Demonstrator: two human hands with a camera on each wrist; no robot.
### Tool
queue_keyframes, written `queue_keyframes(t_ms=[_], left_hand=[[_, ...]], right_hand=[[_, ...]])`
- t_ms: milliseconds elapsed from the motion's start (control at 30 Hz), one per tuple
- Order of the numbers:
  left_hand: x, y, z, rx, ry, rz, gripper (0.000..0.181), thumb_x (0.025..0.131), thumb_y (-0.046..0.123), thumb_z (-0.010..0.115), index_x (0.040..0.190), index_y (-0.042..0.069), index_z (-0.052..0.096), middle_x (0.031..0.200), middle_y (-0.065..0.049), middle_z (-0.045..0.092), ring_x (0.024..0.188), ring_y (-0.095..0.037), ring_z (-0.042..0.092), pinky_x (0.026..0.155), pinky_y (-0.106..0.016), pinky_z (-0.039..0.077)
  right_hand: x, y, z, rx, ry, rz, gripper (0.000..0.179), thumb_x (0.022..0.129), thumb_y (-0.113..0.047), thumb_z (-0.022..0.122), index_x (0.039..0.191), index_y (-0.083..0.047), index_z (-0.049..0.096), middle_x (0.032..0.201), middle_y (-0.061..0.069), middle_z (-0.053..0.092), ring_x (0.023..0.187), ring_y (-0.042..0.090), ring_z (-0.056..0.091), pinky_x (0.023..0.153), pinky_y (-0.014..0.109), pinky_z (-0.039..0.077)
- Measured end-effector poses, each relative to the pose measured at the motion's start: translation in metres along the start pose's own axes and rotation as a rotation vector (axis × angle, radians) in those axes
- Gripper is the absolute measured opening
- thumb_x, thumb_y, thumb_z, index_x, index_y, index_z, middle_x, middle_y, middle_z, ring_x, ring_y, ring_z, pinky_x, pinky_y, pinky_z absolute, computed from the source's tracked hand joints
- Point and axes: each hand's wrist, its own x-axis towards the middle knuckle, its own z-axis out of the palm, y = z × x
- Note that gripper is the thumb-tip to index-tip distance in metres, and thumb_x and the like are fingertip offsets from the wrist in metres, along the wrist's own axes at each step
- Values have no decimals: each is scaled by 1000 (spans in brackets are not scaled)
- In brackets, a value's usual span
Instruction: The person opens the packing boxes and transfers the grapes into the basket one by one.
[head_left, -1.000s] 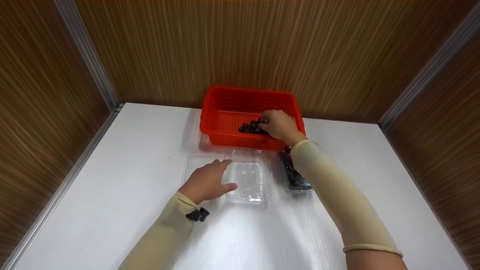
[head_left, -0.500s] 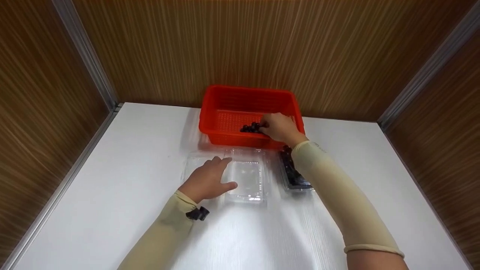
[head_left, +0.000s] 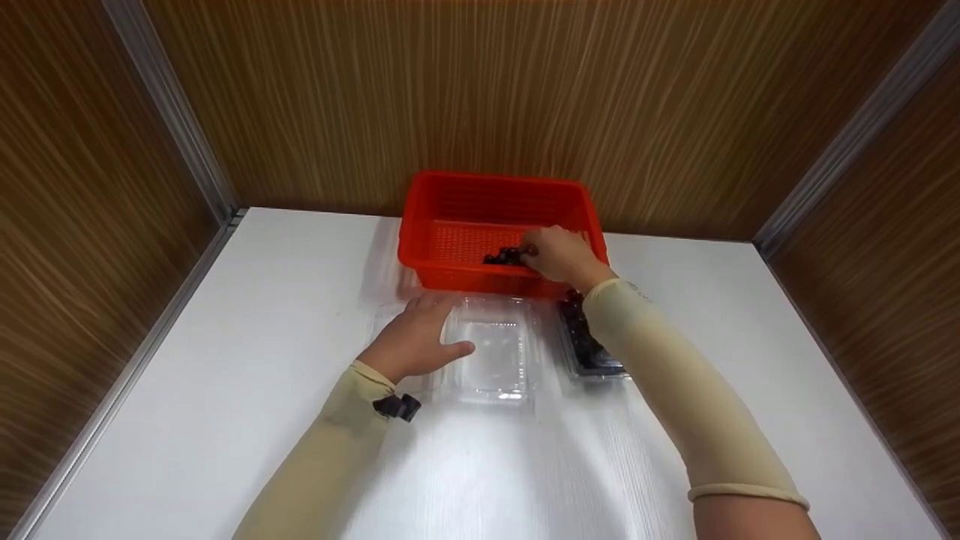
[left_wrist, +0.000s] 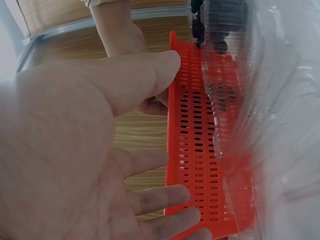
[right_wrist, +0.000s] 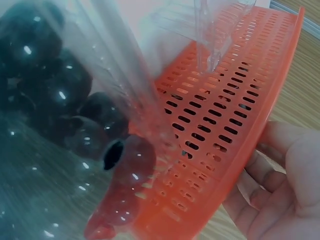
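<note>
In the head view's centre, the right hand [head_left: 561,255]'s fingers pinch dark grapes [head_left: 504,257] inside the red basket [head_left: 480,279], whose wall hides the fruit from the right wrist view. That view's left side shows close up the filled box [head_left: 589,358], partly behind a sleeve [head_left: 675,390] in the head view. Only the left wrist view shows the left hand [head_left: 412,339]'s palm, fingers spread; the head view puts it over a clear container [head_left: 491,360].

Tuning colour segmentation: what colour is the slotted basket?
The basket is red, clearest in the head view.
</note>
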Motion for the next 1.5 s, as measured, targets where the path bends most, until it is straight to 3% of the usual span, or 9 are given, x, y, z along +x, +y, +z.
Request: queue_keyframes(t_ms=[300, 433, 533, 600, 733, 967, 1067, 1233, 1500], left_hand=[[18, 0, -14, 38, 43, 30, 87, 95, 48, 70, 164, 13, 29, 164, -14, 33, 153, -35, 29, 125, -56, 19], [13, 3, -17, -25, 204, 82, 80, 96, 43, 69, 162, 15, 33, 163, -11, 36, 151, -29, 31, 126, -56, 16], [3, 5, -16, -95, 318, 144, 71, 98, 39, 69, 158, 17, 39, 159, -5, 40, 148, -23, 37, 124, -54, 22], [-5, 6, -13, -93, 290, 168, 69, 97, 40, 69, 157, 18, 42, 157, -3, 43, 146, -23, 40, 122, -52, 29], [-23, 5, -4, 31, 106, 218, 66, 95, 41, 73, 151, 15, 51, 151, -6, 53, 141, -27, 47, 116, -47, 41], [-43, -4, 13, 175, -120, 342, 29, 92, 27, 78, 116, 10, 76, 102, -5, 77, 95, -21, 69, 111, -53, 42], [-46, -11, 14, 207, -125, 368, 17, 91, 21, 80, 105, 12, 79, 91, 0, 76, 85, -16, 68, 113, -57, 39], [-52, -24, 6, 249, -50, 403, 8, 87, 15, 83, 92, 12, 80, 82, 2, 75, 76, -14, 67, 91, -44, 51], [-62, -25, -10, 251, -28, 288, 6, 82, 8, 83, 87, 9, 79, 80, 0, 75, 76, -21, 66, 90, -56, 48]], right_hand=[[-28, -2, -16, -33, 139, -113, 15, 100, -22, 62, 107, -12, 71, 98, 6, 68, 88, 26, 60, 87, 44, 57], [-66, 10, -25, -49, 206, -126, 20, 97, -18, 64, 113, -8, 69, 108, 11, 66, 96, 30, 63, 87, 49, 56], [-99, 19, -22, 1, 127, -54, 39, 96, -22, 69, 132, -9, 64, 127, 16, 61, 112, 35, 61, 96, 56, 53], [-116, 22, -13, 20, 46, -23, 46, 96, -26, 71, 138, -9, 62, 132, 18, 58, 115, 36, 59, 97, 58, 52], [-138, 16, 8, 3, -87, -19, 52, 96, -32, 72, 139, -3, 61, 130, 22, 57, 110, 35, 59, 96, 56, 54], [-145, -12, 25, -92, -116, -27, 59, 96, -37, 72, 144, -5, 57, 137, 24, 57, 120, 41, 58, 101, 59, 52], [-148, -22, 28, -103, -132, -28, 69, 94, -40, 74, 150, -6, 53, 147, 26, 51, 131, 45, 52, 106, 61, 47], [-151, -38, 35, -151, -110, -104, 74, 91, -39, 78, 152, -5, 51, 150, 29, 47, 137, 48, 46, 108, 62, 44], [-155, -59, 44, -141, -95, -140, 75, 89, -36, 80, 152, -7, 51, 152, 27, 47, 139, 46, 45, 109, 59, 45]])
